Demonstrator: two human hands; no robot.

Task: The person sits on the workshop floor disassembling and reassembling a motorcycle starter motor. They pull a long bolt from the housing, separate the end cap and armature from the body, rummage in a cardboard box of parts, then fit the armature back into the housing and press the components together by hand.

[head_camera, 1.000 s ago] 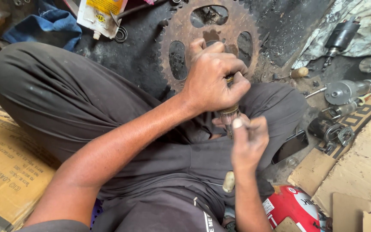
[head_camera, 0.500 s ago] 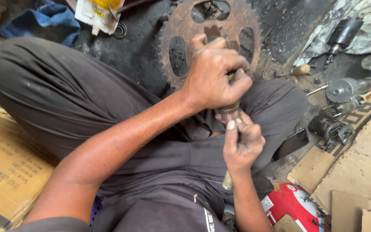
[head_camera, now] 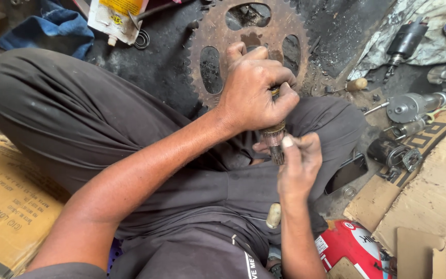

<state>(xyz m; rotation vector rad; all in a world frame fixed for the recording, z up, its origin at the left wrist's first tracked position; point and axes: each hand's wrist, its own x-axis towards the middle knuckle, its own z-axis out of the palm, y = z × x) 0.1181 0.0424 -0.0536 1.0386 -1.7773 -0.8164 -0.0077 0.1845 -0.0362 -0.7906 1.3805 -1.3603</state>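
My left hand [head_camera: 256,88] is closed around a small metal shaft part [head_camera: 274,138] with a ribbed brass-coloured collar, held upright over my lap. Just below it, my right hand [head_camera: 298,168] grips a thin tool with a pale wooden handle [head_camera: 273,215] that sticks out under the palm. The tool's tip is at the lower end of the shaft and is hidden by my fingers. I sit cross-legged in dark trousers [head_camera: 78,119].
A large rusty sprocket [head_camera: 218,46] lies on the dark floor behind my hands. Small motor parts [head_camera: 414,106] and a wooden-handled screwdriver [head_camera: 356,84] lie at right. Cardboard [head_camera: 6,206] is at left and more cardboard [head_camera: 434,191] at right, with a red can [head_camera: 352,245], a tube [head_camera: 112,15] and a blue cloth [head_camera: 52,28] around me.
My right hand has shifted slightly left and back at the shaft's lower end. My left hand keeps the same grip on the shaft.
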